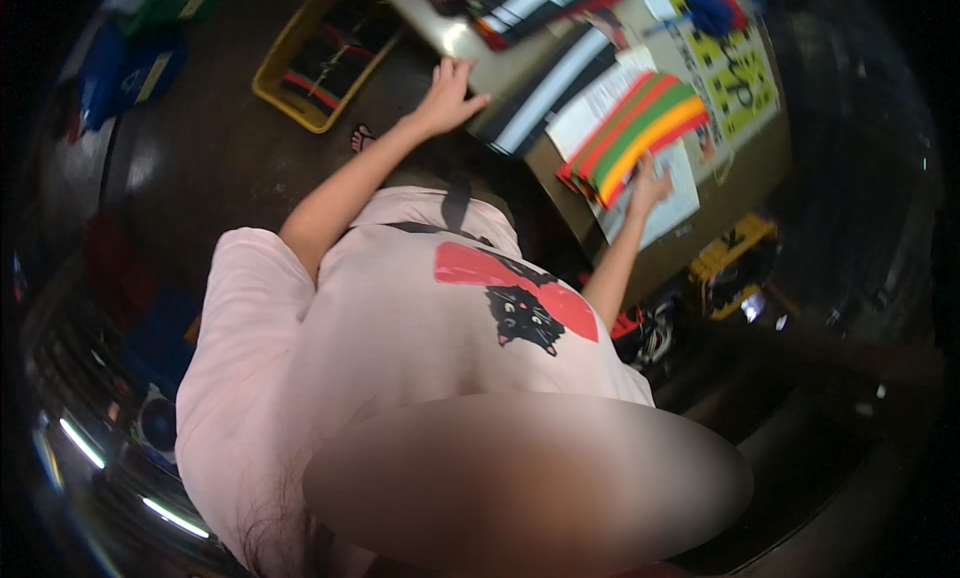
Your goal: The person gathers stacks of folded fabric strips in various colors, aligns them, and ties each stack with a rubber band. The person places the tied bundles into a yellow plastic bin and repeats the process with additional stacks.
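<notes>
My left hand (450,101) is empty beside the near left corner of the table, its thumb spread from the fingers. My right hand (651,188) is at the lower right edge of a folded bundle of striped fabric (637,139) in red, green, orange and yellow. Some fingers meet that edge; whether they grip it is unclear. The bundle overlaps a printed paper sheet (581,124). Another sheet (679,191) lies partly under my right hand. Left of the bundle is a dark folded textile with a pale stripe (551,90).
The table (551,169) also bears more dark striped textiles (540,15) and a blue and red bundle (712,7) at the far side. A yellow crate (262,82) with dark and red items stands on the floor at the left. Another yellow crate (731,255) is at the right.
</notes>
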{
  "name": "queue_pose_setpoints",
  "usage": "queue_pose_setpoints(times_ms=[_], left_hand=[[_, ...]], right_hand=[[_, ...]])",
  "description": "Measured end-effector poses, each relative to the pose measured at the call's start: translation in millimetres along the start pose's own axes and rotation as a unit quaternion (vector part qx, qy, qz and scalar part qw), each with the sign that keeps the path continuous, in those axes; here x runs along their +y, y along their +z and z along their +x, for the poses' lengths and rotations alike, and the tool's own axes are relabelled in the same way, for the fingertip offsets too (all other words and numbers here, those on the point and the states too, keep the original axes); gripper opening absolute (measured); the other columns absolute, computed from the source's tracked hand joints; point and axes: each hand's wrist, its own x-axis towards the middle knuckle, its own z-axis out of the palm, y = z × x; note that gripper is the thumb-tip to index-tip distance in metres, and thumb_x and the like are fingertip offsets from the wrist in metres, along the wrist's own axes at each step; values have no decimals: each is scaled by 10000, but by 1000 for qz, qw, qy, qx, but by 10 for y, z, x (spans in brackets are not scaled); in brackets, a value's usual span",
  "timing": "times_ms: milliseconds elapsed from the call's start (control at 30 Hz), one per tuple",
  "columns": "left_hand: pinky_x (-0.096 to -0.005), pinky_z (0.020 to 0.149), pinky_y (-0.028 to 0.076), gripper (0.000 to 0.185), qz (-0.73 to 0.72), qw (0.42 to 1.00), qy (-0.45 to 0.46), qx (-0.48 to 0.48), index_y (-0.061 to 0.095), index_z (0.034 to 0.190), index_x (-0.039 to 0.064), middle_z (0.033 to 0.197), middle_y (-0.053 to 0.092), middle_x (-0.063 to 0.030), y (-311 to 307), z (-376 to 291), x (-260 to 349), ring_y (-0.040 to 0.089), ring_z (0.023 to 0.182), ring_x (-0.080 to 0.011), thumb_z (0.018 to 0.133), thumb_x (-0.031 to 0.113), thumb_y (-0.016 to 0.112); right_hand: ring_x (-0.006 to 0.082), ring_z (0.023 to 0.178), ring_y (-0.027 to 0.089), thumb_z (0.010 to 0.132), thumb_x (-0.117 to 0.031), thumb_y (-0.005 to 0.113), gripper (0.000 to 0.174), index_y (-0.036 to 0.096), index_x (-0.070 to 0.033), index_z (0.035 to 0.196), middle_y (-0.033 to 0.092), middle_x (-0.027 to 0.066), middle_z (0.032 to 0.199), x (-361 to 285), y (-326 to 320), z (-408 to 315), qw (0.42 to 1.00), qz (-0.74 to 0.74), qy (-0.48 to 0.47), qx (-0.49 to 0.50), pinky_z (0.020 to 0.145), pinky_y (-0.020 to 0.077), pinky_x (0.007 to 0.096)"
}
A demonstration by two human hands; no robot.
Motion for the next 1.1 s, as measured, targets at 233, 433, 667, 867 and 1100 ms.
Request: queue_pose_setpoints(times_ms=[233, 433, 667, 867, 1100], left_hand=[[-444, 952, 322, 571, 9, 980, -197, -32, 383, 1226, 14, 1176, 331, -220, -1017, -1148, -1405, 361, 1104, -406, 789, 291, 624], [-511, 956, 300, 498, -29, 894, -447, 8, 441, 1179, 68, 1244, 370, -199, -1055, -1947, -2281, 343, 1157, -396, 766, 285, 614], [-560, 1002, 208, 546, 127, 842, -520, -65, 421, 1241, 95, 1342, 310, -170, -417, -2384, -2517, 272, 1243, -376, 751, 239, 616], [-528, 1000, 204, 455, 53, 776, -628, -4, 493, 1179, 140, 1322, 351, -149, -437, -1908, -2860, 297, 1221, -362, 736, 174, 591], [-500, 986, 220, 442, -7, 800, -599, 26, 508, 1152, 99, 1254, 415, -155, -556, -1835, -2923, 329, 1184, -382, 714, 130, 552]], right_hand=[[264, 882, 518, 787, -120, 612, 259, 575, 15, 1006, 564, 151, 940, -1903, 378, -1467, 973, 113, -198, -42, 829, 400, 358], [288, 987, 519, 720, -164, 665, 384, 553, -22, 1059, 550, 151, 1038, -2904, 2730, -2812, 841, 33, -314, -440, 841, 418, 372], [408, 1140, 390, 635, -328, 743, 766, 387, 3, 1227, 423, 252, 1209, -1908, 6784, -2936, 783, -277, -292, -474, 958, 359, 440], [355, 1293, 221, 522, -577, 755, 1166, 180, 39, 1328, 233, 223, 1382, -1331, 8792, -2893, 774, -378, -294, -414, 1014, 252, 530], [328, 1110, 464, 482, -473, 782, 969, 401, 47, 1205, 474, 215, 1187, -1523, 8827, -2564, 721, -349, -376, -466, 935, 371, 415]])
